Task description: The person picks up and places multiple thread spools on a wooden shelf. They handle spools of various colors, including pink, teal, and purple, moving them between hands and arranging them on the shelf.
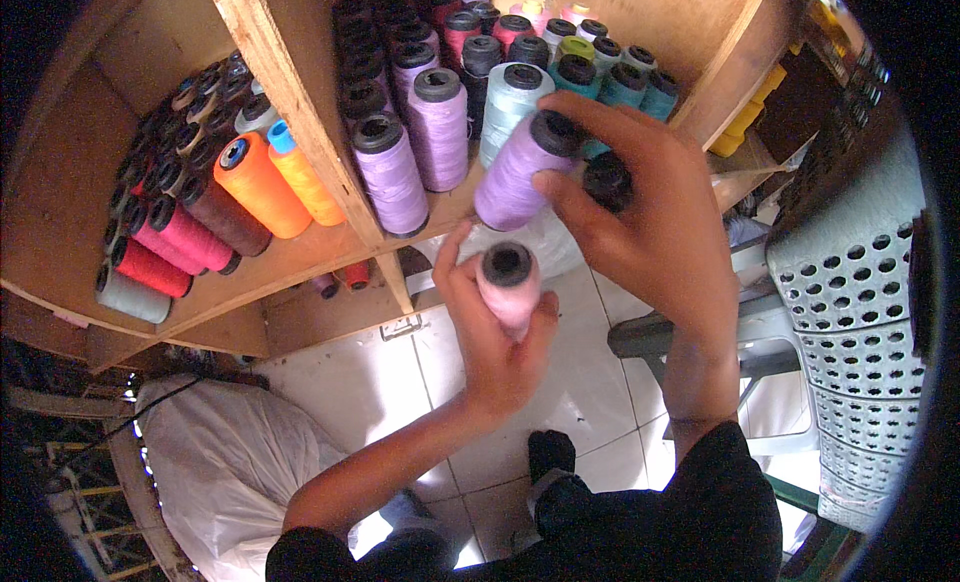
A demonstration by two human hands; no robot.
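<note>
My left hand point(492, 367) is closed around a pale pink thread spool point(510, 300) with a dark top, held upright in front of the shelf. My right hand point(665, 217) grips a lilac thread spool point(517, 177) by its black top, between thumb and fingers; the spool tilts at the shelf's front edge. Under the right palm shows another black spool top point(607, 182); whether the hand holds it I cannot tell. Left of the gripped spool stand two more lilac spools point(391, 182) point(438, 132). A pale blue spool point(512, 107) stands just behind it.
A wooden shelf point(300, 112) with an upright divider holds many spools. Orange spools point(262, 187) and a red spool point(150, 269) lie in the left compartment. A white sack point(235, 452) sits lower left. At right is a perforated grey plastic chair point(850, 312). Below lies a tiled floor point(400, 372).
</note>
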